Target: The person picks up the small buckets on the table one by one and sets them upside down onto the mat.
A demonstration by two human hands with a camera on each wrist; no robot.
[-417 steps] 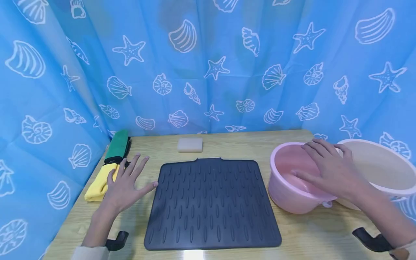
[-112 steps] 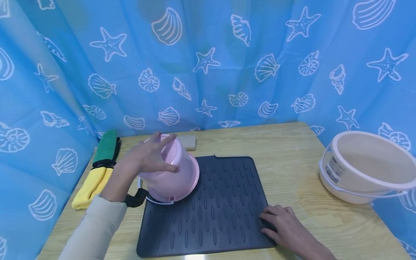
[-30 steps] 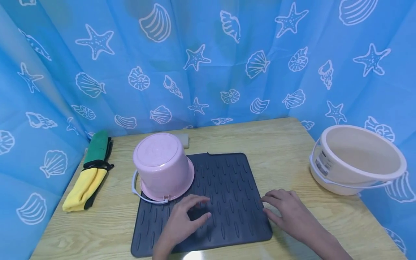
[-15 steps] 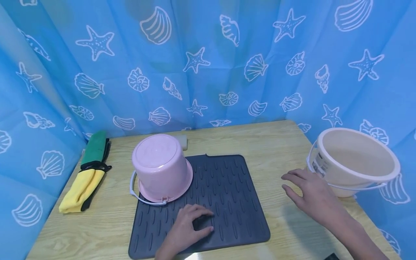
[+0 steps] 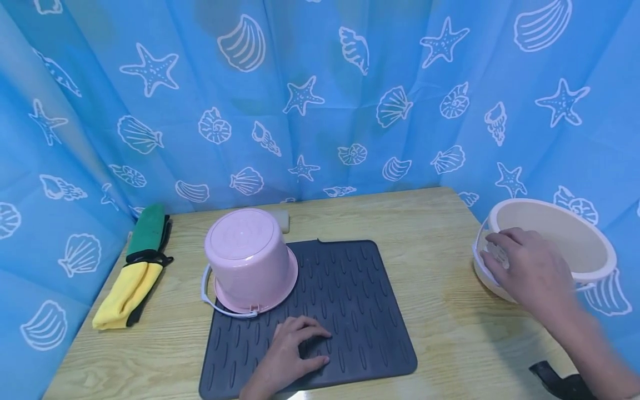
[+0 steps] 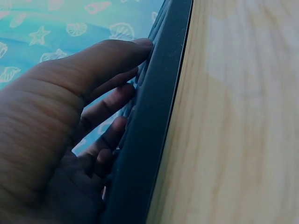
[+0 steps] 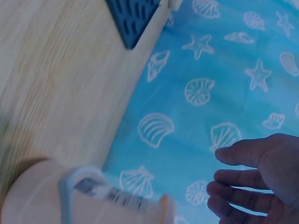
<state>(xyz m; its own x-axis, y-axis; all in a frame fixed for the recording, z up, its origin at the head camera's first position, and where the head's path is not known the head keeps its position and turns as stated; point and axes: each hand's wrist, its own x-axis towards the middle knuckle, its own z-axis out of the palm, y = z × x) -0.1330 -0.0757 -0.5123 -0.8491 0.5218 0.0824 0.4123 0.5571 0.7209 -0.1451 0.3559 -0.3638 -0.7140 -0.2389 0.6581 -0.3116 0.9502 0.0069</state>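
Note:
My left hand [image 5: 287,353] rests on the front of the black ribbed mat [image 5: 360,311], fingers loosely bent. In the left wrist view its fingertips touch the mat's [image 6: 149,116] surface beside the raised edge. A pink bucket [image 5: 245,244] stands upside down on the mat's back left corner, its white handle hanging to the left. My right hand [image 5: 535,266] hovers at the near left rim of an upright cream bucket [image 5: 570,222], thumb and fingers apart. In the right wrist view, open space separates the right hand [image 7: 261,182] from the cream bucket [image 7: 37,200].
Folded green cloth [image 5: 147,230] and yellow cloth [image 5: 122,297], both with black edging, lie along the table's left side. A pale block [image 5: 282,220] sits behind the pink bucket, partly hidden. Blue shell-print curtain [image 5: 320,111] closes off the back and sides of the wooden table [image 5: 440,266].
The pink bucket went from upright at the right to upside down on the mat. Lately my right hand left the mat's right edge and rose rightward to the cream bucket; my left hand stayed.

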